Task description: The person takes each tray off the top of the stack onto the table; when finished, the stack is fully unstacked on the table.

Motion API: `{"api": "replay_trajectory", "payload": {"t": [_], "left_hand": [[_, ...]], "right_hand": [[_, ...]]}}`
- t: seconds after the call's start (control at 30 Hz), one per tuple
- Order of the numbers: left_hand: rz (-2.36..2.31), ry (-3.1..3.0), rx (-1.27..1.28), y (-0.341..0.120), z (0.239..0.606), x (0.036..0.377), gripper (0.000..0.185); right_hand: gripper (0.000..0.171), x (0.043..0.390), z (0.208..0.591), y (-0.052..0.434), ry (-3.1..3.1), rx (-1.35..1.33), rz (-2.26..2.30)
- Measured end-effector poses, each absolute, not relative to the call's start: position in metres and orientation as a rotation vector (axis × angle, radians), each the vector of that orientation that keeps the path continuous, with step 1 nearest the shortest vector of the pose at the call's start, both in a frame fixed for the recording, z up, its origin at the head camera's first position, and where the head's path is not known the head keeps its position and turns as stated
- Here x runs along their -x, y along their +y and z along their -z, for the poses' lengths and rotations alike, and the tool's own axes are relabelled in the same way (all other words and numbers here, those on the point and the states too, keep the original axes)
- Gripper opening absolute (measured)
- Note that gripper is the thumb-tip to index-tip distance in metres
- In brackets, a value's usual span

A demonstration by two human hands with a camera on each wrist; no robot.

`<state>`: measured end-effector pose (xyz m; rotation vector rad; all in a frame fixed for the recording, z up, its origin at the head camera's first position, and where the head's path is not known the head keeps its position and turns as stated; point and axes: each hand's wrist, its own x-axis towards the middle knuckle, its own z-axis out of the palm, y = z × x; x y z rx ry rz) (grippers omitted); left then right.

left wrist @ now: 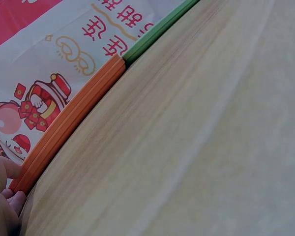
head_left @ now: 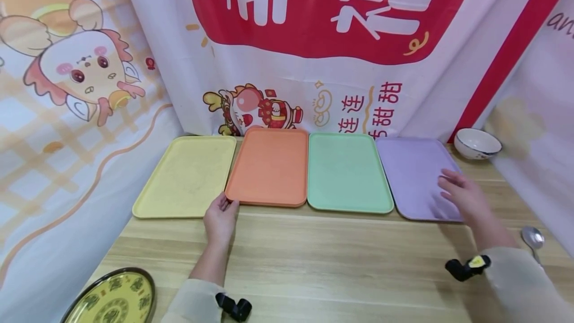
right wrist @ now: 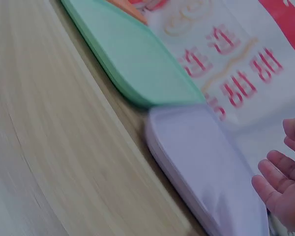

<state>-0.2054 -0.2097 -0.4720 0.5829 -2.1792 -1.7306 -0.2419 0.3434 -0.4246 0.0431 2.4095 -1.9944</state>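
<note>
Four trays lie side by side: yellow (head_left: 186, 176), orange (head_left: 271, 166), green (head_left: 347, 171) and purple (head_left: 412, 176). My left hand (head_left: 220, 219) pinches the near left corner of the orange tray, close beside the yellow one. In the left wrist view, that hand's fingers (left wrist: 14, 199) wrap the end of the orange tray's ridged edge (left wrist: 69, 123). Over the right part of the purple tray hovers my right hand (head_left: 464, 196), its fingers loosely spread and holding nothing. The right wrist view shows these fingers (right wrist: 280, 172) apart from the purple tray's surface (right wrist: 201, 152).
A white bowl (head_left: 477, 143) stands at the back right, beyond the purple tray. To the right of my right forearm lies a metal spoon (head_left: 532, 238). A yellow patterned plate (head_left: 114, 300) is at the front left. Printed cloth (head_left: 278, 71) hangs behind the wooden table (head_left: 341, 258).
</note>
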Motion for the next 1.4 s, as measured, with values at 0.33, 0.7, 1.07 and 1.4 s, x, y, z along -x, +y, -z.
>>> {"api": "replay_trajectory", "payload": {"t": [0.33,0.7,1.07,1.4], "left_hand": [[1.747,-2.159,-0.578,-0.21,0.472,0.208,0.053],[1.724,-2.172,-0.571,-0.209,0.471,0.207,0.053],[1.722,-2.175,-0.581,-0.209,0.471,0.205,0.052],[1.729,-2.17,-0.584,-0.209,0.472,0.204,0.052]], "right_hand": [[0.059,0.257,0.417,0.236,2.428,0.026,1.899],[0.051,0.264,0.431,0.135,2.317,0.055,1.904],[0.05,0.263,0.451,0.073,2.412,0.151,1.698],[0.051,0.267,0.46,0.052,2.633,0.145,1.406]]}}
